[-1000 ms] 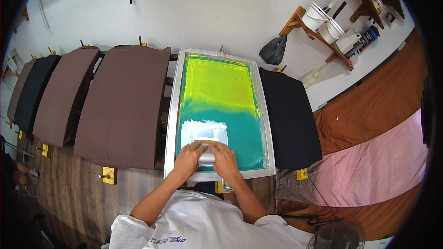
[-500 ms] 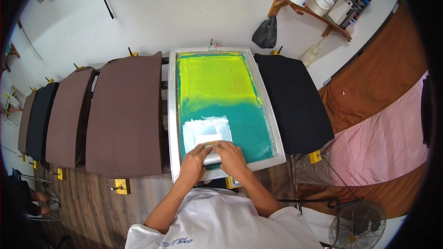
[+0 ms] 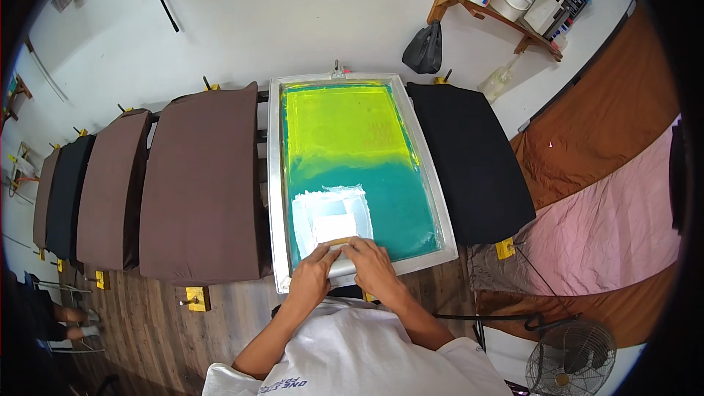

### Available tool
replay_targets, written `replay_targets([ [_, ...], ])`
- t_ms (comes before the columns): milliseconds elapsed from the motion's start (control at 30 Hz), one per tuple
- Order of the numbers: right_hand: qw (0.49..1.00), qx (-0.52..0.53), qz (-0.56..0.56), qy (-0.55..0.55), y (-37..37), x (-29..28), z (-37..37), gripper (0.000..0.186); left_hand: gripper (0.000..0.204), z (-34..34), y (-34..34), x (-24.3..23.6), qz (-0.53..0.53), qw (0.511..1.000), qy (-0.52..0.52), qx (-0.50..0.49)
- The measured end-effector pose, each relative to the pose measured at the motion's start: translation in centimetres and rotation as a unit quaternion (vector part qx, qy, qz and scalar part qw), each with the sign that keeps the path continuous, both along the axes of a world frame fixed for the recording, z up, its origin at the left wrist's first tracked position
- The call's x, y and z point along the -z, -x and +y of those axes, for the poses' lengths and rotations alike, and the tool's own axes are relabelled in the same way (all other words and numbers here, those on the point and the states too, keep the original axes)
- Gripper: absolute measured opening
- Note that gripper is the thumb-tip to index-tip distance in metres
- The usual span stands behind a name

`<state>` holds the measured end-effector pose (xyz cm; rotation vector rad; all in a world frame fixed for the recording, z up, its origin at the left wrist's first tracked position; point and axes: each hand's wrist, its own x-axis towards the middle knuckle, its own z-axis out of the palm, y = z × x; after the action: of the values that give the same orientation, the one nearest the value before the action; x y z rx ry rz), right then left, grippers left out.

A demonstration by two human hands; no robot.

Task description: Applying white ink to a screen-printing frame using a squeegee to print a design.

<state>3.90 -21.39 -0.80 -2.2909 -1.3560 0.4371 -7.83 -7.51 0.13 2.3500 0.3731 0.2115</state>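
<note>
Both of my hands grip a squeegee with a pale handle at the near end of a screen printing frame. My left hand wraps the left side of it, and my right hand wraps the right side; their thumbs come close together in the middle. The mesh is teal near me and yellow-green at the far end. Just beyond the squeegee lies a patch of white ink, with a brighter rectangle inside it. The squeegee's blade is hidden from view.
Brown cloth-covered boards stand in a row to the left, and a black one to the right. A hinge clamp is at the frame's far edge. A fan sits at lower right. Another person's legs show at far left.
Both hands have drawn the squeegee a little toward me, to the frame's near edge. More of the bright white rectangle shows beyond it.
</note>
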Motion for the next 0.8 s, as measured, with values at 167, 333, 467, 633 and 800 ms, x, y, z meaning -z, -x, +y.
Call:
replay_targets([
  [167,0.998,-0.012,0.020,0.063,-1.7,-2.4,1.5,0.048,0.059,1.5,-0.6,0.7,0.031,0.998,0.041,0.029],
  [333,0.997,-0.009,-0.041,0.061,-7.6,-0.8,7.4,0.042,0.052,7.4,-6.6,2.2,0.030,0.999,-0.001,0.016],
  [467,0.989,-0.025,0.026,0.141,-10.5,-2.1,10.3,0.040,0.043,9.7,-9.8,2.4,0.129,0.991,-0.020,0.028],
  [633,0.996,-0.012,0.002,0.085,-8.9,-0.9,8.5,0.040,0.046,8.0,-8.0,2.3,0.084,0.995,-0.021,0.041],
  [800,0.999,0.000,-0.020,0.046,-4.6,-0.3,4.4,0.036,0.049,4.2,-3.9,1.6,0.027,0.999,0.007,0.027],
])
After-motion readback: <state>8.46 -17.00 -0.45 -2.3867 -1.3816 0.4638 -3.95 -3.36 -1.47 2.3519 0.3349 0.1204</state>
